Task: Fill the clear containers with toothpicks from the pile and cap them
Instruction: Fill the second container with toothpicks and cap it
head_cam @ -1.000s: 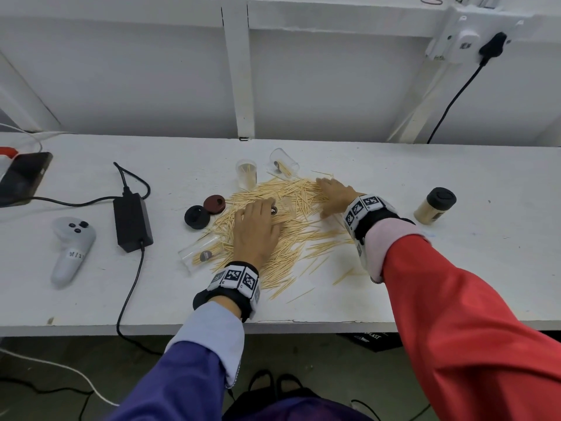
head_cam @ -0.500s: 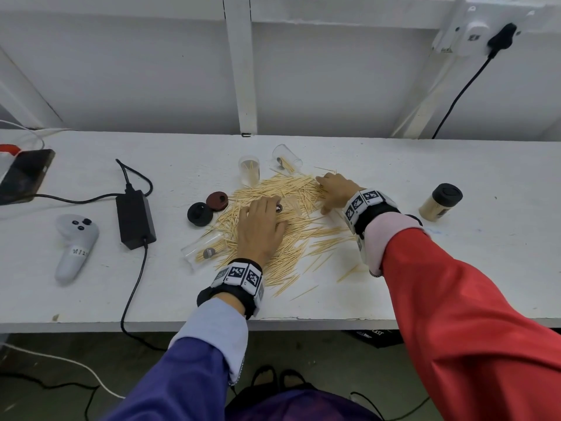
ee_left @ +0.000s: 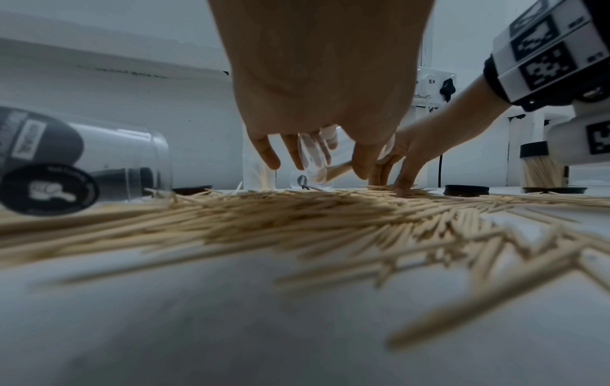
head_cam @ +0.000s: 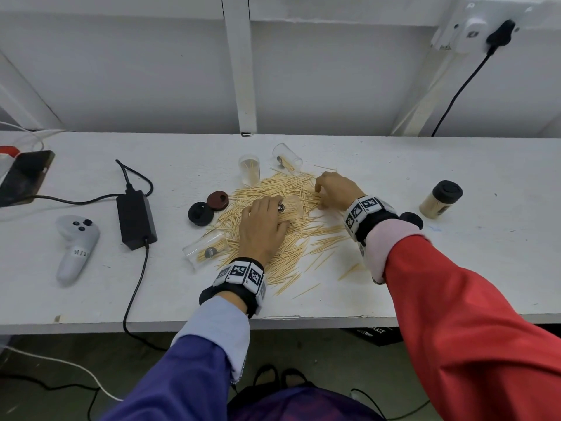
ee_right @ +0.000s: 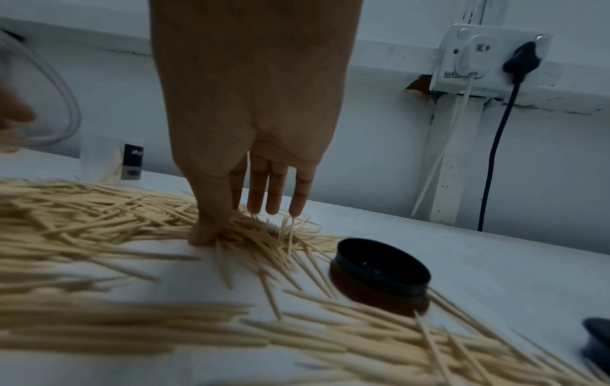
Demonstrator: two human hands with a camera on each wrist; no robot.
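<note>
A wide pile of toothpicks (head_cam: 291, 238) lies spread on the white table (head_cam: 455, 268). My left hand (head_cam: 267, 205) rests on the pile, its fingers and thumb curled round a clear container (ee_left: 312, 156) lying on its side. At the pile's far right edge my right hand (head_cam: 321, 192) points down with straight fingers, thumb (ee_right: 204, 232) pressed into the toothpicks. One clear container (head_cam: 249, 171) stands upright behind the pile. Another (head_cam: 287, 159) lies beside it and a third (head_cam: 209, 250) lies at the left. Loose caps: dark red (head_cam: 217, 200), black (head_cam: 200, 212), black (ee_right: 379, 279).
A filled, capped container (head_cam: 440, 202) stands at the right. A black power adapter (head_cam: 135, 220) with its cable, a white controller (head_cam: 76, 247) and a phone (head_cam: 24, 177) lie at the left. A wall runs close behind the table. The front edge is near my wrists.
Both hands have stayed almost in place on the pile. Only the head view has shifted a little.
</note>
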